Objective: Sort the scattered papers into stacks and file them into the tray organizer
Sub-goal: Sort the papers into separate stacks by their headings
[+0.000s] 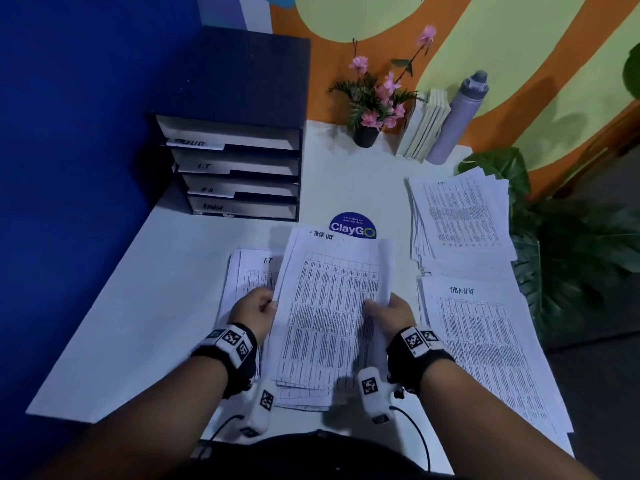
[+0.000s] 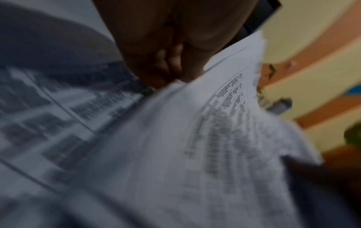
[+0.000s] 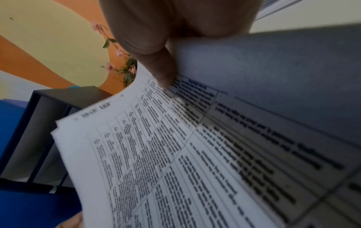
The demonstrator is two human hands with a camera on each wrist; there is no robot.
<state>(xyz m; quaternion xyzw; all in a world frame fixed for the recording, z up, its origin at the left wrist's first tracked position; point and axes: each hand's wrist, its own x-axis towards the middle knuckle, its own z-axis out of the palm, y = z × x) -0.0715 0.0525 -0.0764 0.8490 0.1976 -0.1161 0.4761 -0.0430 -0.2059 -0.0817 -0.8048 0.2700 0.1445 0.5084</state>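
A sheaf (image 1: 329,306) headed "TASK LIST" was held above the counter (image 1: 145,306), left hand (image 1: 254,311) pinching its left edge, right hand (image 1: 391,313) fingers (image 3: 154,61) clamped on the curled right edge. Sorting was judged under way. A matching stack (image 1: 485,341) lay right; the organizer (image 1: 235,168) stood behind. Next: the sheaf squared, then slid into the top slot.

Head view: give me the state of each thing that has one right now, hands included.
Held Task List sheaf: lifted, right edge curled over.
Left hand: grips the sheaf's left edge.
Right hand: pinches its curled right edge.
I.T stack: flat, partly under the sheaf.
Task List stack: flat on the table.
Far-right pile: fanned, unsorted.
Tray organizer: four labelled trays.
Bottle: capped, leaning.
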